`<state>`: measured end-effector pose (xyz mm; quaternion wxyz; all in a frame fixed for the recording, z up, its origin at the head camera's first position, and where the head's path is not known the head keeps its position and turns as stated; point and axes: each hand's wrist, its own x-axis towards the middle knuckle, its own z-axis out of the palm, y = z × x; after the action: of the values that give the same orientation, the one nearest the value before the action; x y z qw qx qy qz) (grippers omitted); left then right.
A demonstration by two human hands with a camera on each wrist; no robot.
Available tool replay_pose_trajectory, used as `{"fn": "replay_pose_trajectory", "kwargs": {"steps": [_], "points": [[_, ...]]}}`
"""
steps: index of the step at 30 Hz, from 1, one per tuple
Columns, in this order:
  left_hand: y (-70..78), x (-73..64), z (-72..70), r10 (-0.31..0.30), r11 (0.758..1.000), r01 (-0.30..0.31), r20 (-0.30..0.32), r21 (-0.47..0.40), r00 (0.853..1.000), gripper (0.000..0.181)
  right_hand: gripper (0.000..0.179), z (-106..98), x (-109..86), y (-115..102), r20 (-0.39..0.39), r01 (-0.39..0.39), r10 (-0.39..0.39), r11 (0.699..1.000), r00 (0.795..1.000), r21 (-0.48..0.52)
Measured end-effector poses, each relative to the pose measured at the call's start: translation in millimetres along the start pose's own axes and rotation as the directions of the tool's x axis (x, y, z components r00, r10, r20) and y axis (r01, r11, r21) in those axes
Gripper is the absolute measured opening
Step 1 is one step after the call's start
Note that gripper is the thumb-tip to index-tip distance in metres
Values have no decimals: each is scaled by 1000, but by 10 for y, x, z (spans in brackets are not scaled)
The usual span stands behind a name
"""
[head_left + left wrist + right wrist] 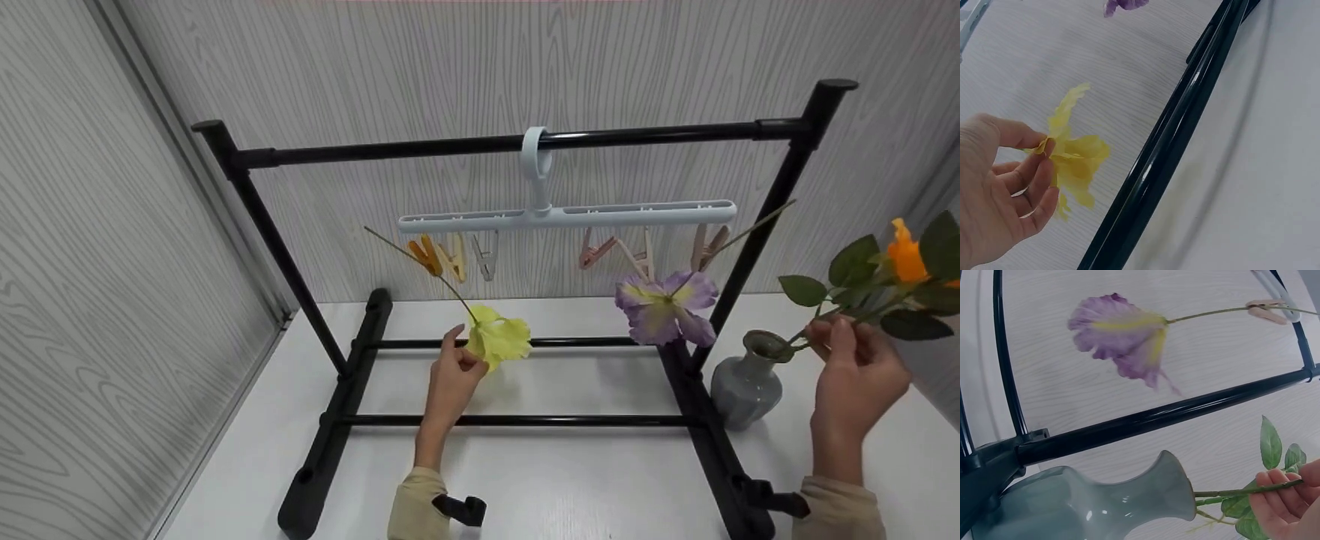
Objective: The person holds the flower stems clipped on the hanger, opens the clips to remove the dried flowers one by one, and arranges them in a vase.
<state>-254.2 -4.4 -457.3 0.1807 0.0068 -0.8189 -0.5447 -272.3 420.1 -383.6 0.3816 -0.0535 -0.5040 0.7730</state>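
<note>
My left hand (pixel 454 379) pinches a petal of a yellow flower (pixel 501 339) between thumb and fingers. That flower hangs head down, its stem clipped by an orange clothespin (pixel 426 255). In the left wrist view the yellow flower (pixel 1081 163) spreads beyond my fingertips. My right hand (pixel 859 375) grips the green stems of a leafy spray with an orange flower (pixel 907 255). The stems' lower ends reach into the mouth of a grey vase (pixel 746 386). In the right wrist view a stem (pixel 1247 491) lies between my thumb and fingers, beside the vase (pixel 1123 500).
A light blue hanger (pixel 570 216) with several clothespins hangs from the top bar of a black rack (pixel 390 150). A purple flower (pixel 667 307) hangs head down from a pink clothespin (pixel 707 247) at the right. The vase stands on the white table (pixel 570 472), beside the rack's right foot.
</note>
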Motion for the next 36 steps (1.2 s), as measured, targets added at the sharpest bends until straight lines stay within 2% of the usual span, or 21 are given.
{"fn": "replay_pose_trajectory", "kwargs": {"steps": [2,4,6,8,11,15,18,21,24,26,30,33,36], "points": [[14,-4,-6,8,1000,-8,44,-7,999,78,15,-7,7,23,15,-25,26,999,1000,-37],[17,-7,-13,12,1000,-11,79,-17,997,87,15,-15,14,49,34,-36,41,991,999,-127],[19,-5,-19,20,999,-17,100,-28,995,92,15,-19,21,71,51,-39,53,969,997,-243],[22,2,-27,34,999,-29,118,-43,992,94,18,-24,28,86,70,-23,53,930,996,-367],[33,14,-36,42,997,-32,141,-73,989,93,24,-33,39,97,109,9,59,845,992,-535],[46,27,-47,32,995,-15,169,-101,985,86,32,-47,53,102,180,102,47,675,983,-731],[51,40,-48,26,992,-6,162,-122,986,69,36,-57,51,110,250,195,20,565,968,-802],[65,43,-46,22,991,-8,103,-131,994,43,38,-63,41,116,314,273,-8,516,949,-812],[73,27,-48,28,991,-30,-15,-128,999,29,37,-64,31,102,351,313,-13,483,936,-818],[61,21,-49,48,992,-60,-107,-108,993,27,35,-67,28,88,373,338,-15,460,928,-821],[38,26,-52,124,988,-143,-236,-63,964,24,35,-76,27,65,402,362,8,420,915,-832],[47,40,-46,157,984,-174,-279,-36,947,24,35,-85,34,51,420,373,43,385,906,-844],[-4,141,-64,179,980,-196,-261,-40,949,22,38,-110,-58,52,426,377,76,345,901,-859]]}}
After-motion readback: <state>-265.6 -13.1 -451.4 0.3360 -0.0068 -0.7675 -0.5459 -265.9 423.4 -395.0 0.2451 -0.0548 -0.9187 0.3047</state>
